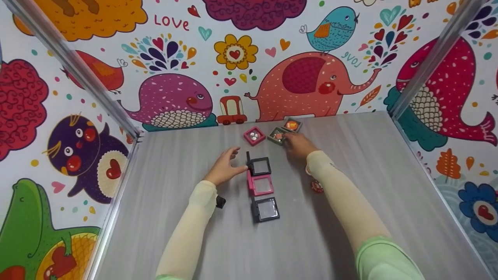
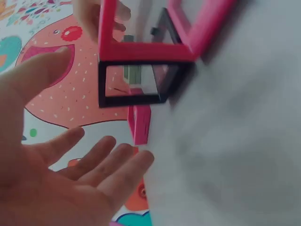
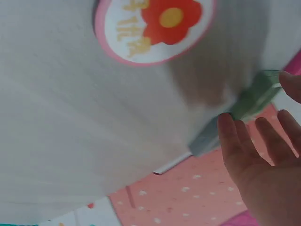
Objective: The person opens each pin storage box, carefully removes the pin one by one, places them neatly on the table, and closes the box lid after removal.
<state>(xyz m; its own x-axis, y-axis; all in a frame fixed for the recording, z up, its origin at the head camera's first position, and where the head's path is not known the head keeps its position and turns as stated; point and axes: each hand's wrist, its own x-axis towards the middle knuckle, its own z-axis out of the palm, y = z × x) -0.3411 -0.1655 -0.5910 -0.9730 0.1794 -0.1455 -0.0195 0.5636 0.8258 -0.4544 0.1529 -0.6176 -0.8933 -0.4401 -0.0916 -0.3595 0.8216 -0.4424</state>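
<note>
Cream fabric sleeve [image 1: 350, 202] occupies the near right. Right hand [image 1: 300, 146], fingers extended and uncurled, is at the green square box [image 1: 276, 136], far side. Left hand [image 1: 225, 167], fingers spread and empty, is beside the black-framed square panel [image 1: 260, 166].

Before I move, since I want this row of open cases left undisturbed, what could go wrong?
Your left hand is close to the upright lid of the far black case and might knock it. Your right hand, at the green case, could nudge the gray case beside it. Your right sleeve might brush the red piece it partly hides.
</note>
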